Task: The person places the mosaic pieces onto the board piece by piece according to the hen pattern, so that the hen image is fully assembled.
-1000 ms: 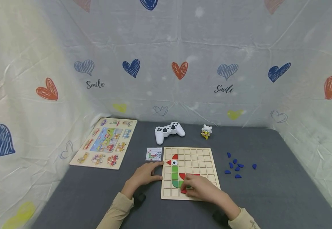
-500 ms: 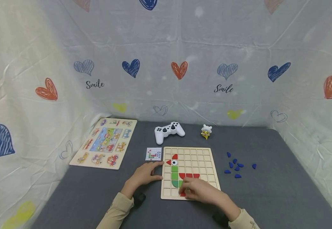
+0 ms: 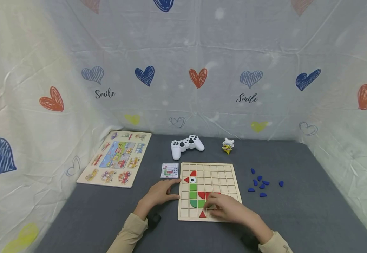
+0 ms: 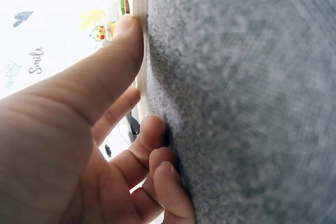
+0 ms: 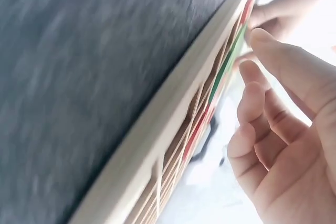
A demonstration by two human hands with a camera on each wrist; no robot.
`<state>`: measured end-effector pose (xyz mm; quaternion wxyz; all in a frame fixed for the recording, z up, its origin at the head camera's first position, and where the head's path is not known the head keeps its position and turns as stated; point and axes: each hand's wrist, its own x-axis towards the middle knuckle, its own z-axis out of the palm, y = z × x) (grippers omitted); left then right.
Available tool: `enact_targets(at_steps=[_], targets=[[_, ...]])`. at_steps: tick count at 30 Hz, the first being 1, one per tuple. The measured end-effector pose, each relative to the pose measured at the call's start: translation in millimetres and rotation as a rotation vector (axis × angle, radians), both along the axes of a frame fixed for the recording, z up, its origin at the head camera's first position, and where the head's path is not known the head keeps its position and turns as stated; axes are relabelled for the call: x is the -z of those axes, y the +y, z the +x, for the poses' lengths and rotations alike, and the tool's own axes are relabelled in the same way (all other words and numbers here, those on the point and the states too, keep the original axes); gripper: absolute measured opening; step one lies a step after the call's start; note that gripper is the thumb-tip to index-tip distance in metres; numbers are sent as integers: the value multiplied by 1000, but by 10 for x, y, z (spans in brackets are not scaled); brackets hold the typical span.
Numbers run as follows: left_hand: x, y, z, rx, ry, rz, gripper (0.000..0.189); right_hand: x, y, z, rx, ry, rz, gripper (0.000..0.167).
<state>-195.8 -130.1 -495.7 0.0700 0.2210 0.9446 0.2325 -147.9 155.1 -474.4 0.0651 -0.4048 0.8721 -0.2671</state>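
A wooden grid board (image 3: pixel 223 172) lies on the table. Its cells hold red and green pieces and a round eye piece (image 3: pixel 193 180) near the upper left. Thumb and index finger of my left hand (image 3: pixel 158 192) touch the board's left edge; its other fingers bend beneath, seen in the left wrist view. My right hand (image 3: pixel 227 207) hovers over the lower part of the board, covering some pieces. Its fingers (image 5: pixel 251 103) are loosely bent, with nothing visible between them and the thumb. A red triangle (image 3: pixel 202 214) sits in the bottom row, just left of this hand.
Several blue pieces (image 3: pixel 263 194) are scattered right of the board. A small pattern card (image 3: pixel 170 170) lies at its upper left. Behind stand a white game controller (image 3: pixel 187 144) and a small figurine (image 3: pixel 228 146). A vehicle picture puzzle (image 3: pixel 113 158) lies at the left.
My right hand has let go of the red triangle, which now lies uncovered in the bottom row, and has shifted slightly right. The left hand has stayed at the board's edge.
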Motion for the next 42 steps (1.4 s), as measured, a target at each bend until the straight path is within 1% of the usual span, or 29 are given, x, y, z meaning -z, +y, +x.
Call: enact_targets(at_steps=[5, 10, 17, 21, 28, 31, 34, 42], targets=[[16, -1, -3, -1, 2, -6, 62, -26, 163, -19, 81, 8, -3, 14], [22, -3, -3, -4, -2, -1, 62, -50, 355, -48, 176, 12, 24, 14], [23, -5, -5, -5, -6, 5, 62, -36, 610, -112, 289, 62, 36, 16], [24, -4, -6, -5, -3, 5, 62, -34, 735, -128, 358, 61, 53, 16], [14, -2, -5, -7, -7, 4, 62, -24, 925, -151, 446, 55, 79, 19], [10, -2, -4, -10, -10, 0, 62, -3, 1001, -172, 489, 74, 101, 19], [4, -1, -1, -9, -13, 1, 62, 27, 1077, -194, 510, 93, 126, 18], [18, 1, -14, -12, -23, -3, 63, 73, 1233, -215, 518, 130, 160, 20]])
